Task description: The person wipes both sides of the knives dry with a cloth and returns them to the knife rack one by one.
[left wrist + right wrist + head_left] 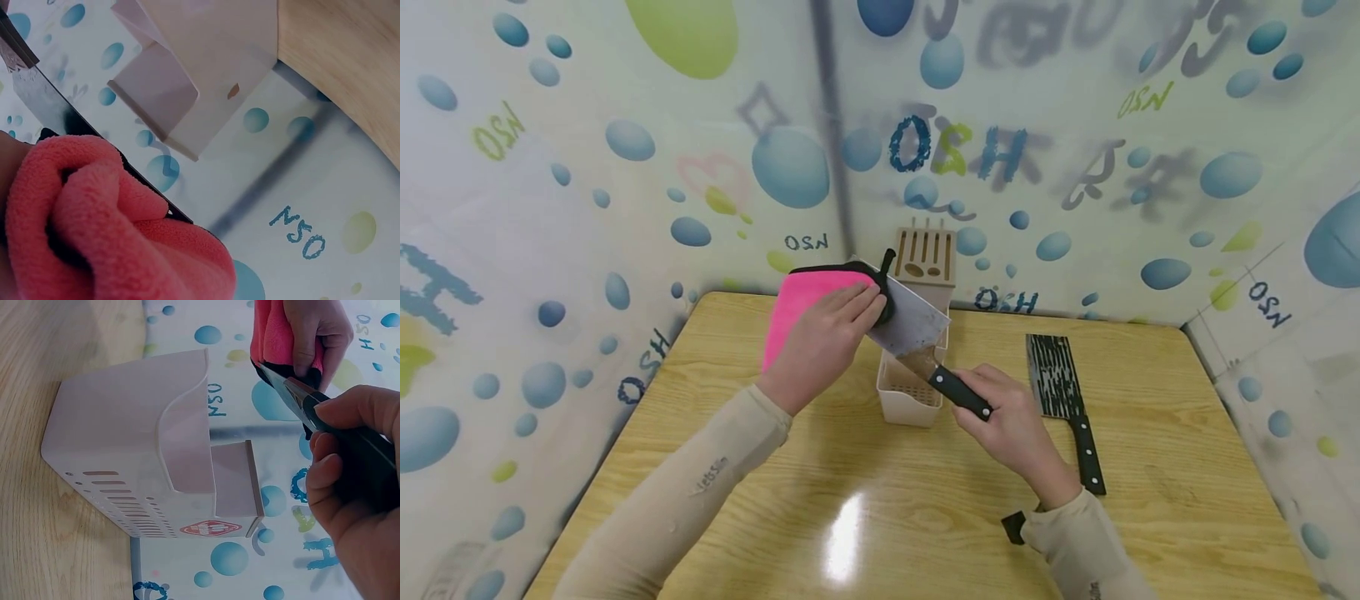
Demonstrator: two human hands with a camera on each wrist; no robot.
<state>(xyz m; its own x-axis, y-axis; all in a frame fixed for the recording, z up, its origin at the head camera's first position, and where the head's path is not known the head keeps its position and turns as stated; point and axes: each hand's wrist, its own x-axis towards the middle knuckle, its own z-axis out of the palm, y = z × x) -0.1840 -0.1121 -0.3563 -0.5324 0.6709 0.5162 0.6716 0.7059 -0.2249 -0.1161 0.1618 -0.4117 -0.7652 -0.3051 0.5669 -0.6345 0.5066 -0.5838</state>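
A cleaver (910, 323) is held up above the table, its blade tilted. My right hand (1009, 421) grips its black handle (958, 392), fingers wrapped round it. With my left hand (826, 340) I hold a pink cloth with black trim (785, 312) against the far part of the blade. In the right wrist view, the thumb and fingers of the left hand (315, 334) pinch the cloth over the blade. Bunched pink fleece (125, 219) fills the lower left of the left wrist view and hides most of that hand.
Behind the cleaver stands a pale plastic knife holder (908, 408) with a slotted beige top (925, 257). A second cleaver with a black-streaked blade (1054, 375) lies at right on the wooden table (752, 517). A small black piece (1013, 527) shows beside my right cuff. Patterned curtains surround the table.
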